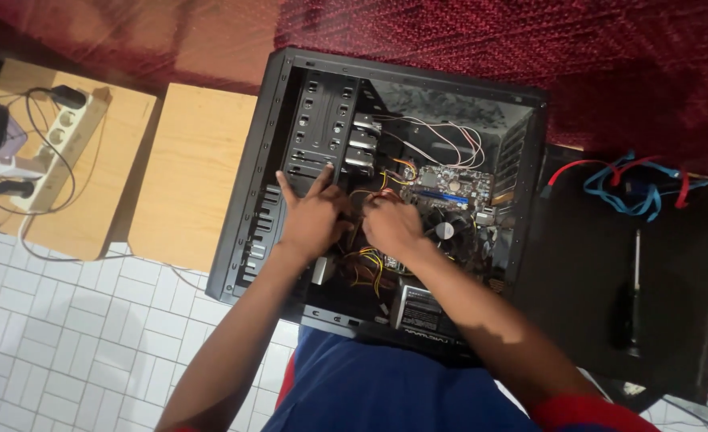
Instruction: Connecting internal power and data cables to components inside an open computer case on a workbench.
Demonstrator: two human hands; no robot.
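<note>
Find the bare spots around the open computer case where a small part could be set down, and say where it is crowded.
Free: wooden board left of the computer case; black panel between case and screwdriver. Crowded: inside the case, both hands among wires.

The open computer case [386,192] lay in the middle, both hands inside it: the left hand [312,220] beside the drive bays [322,120], the right hand [392,226] just left of the motherboard [450,192]. A screwdriver [631,300] lay to the right, cables [634,184] behind it; a power strip [58,144] sat far left.
</note>
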